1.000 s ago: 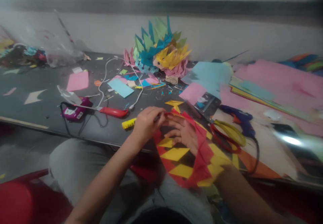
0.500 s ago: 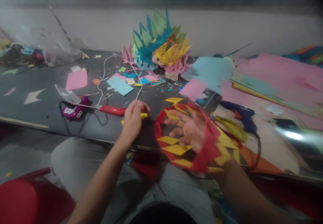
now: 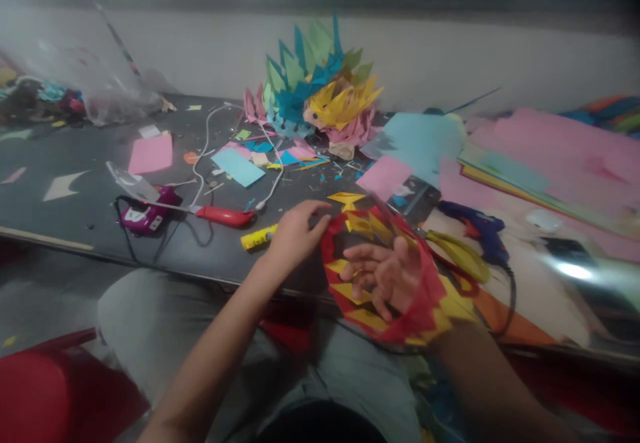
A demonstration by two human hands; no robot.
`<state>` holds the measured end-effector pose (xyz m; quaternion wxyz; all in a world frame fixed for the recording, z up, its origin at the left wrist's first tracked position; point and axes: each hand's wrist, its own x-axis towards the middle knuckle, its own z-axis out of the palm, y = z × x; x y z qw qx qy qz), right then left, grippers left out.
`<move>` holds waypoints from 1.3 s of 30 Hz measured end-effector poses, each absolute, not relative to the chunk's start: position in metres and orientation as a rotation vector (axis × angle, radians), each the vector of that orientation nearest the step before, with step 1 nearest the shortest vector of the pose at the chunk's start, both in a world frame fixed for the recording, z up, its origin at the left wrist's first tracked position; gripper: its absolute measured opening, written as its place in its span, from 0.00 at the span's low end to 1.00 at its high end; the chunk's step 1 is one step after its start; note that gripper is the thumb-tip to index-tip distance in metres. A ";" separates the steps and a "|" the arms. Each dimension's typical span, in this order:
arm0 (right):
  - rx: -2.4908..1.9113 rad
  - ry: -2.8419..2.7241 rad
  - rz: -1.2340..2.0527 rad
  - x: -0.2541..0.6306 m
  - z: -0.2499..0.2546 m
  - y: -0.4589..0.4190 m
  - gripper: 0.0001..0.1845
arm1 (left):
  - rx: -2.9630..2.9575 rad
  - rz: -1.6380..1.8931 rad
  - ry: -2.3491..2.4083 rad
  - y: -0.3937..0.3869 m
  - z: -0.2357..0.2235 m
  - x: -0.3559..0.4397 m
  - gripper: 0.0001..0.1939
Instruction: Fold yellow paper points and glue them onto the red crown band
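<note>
A red paper ring with yellow pointed folds [image 3: 433, 266] hangs around my right hand [image 3: 383, 273], which reaches through it with fingers loosely spread and slightly curled. At the ring's left rim, the thumb and forefinger of my left hand [image 3: 297, 233] close on the red edge. Beside my left wrist a yellow glue stick [image 3: 257, 237] lies on the table, partly covered by the hand. Just beyond the ring is a loose yellow folded paper piece [image 3: 345, 198]. Yellow-handled scissors [image 3: 457, 254] lie right of the ring.
Along the dark table [image 3: 200, 256] are a blue glue gun [image 3: 475, 226], a phone [image 3: 570, 266], a red-handled tool [image 3: 225, 216] and a purple device [image 3: 150, 213] with cords. Behind stands a colourful folded-paper model [image 3: 320, 90]. Paper sheets [image 3: 555, 150] are stacked at right.
My left hand has left the glue stick and moved right to the ring's rim. The ring has shifted slightly right, and my right fingers have curled a little.
</note>
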<state>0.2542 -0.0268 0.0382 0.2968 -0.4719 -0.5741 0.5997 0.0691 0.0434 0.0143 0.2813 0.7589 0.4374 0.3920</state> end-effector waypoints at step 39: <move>-1.619 -1.595 0.779 0.253 0.034 -0.019 0.12 | 2.096 0.794 0.851 0.037 0.002 0.081 0.12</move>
